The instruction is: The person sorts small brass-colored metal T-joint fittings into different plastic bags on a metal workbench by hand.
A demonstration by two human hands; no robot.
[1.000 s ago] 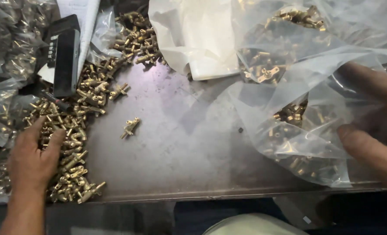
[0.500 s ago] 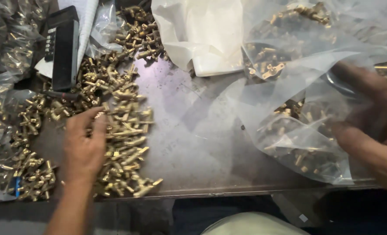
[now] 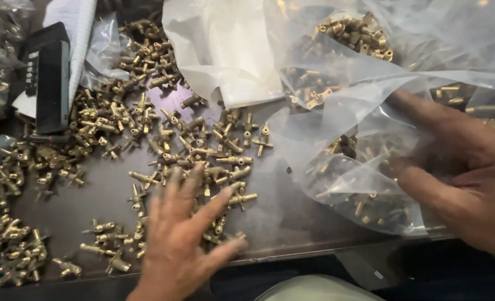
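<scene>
Hands (image 3: 183, 245) spread brass fittings (image 3: 203, 150) beside clear bag (image 3: 364, 184).

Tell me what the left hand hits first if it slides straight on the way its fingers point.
The left hand lies flat, fingers pointing up and slightly right. It would probably meet the scattered brass fittings just past its fingertips first.

Left hand (image 3: 183, 245): palm down, fingers spread wide and flat, forearm entering from below, at the near edge of the metal table (image 3: 292, 223). Right hand (image 3: 464, 173): open, fingers extended leftward, at the table's right end.
</scene>
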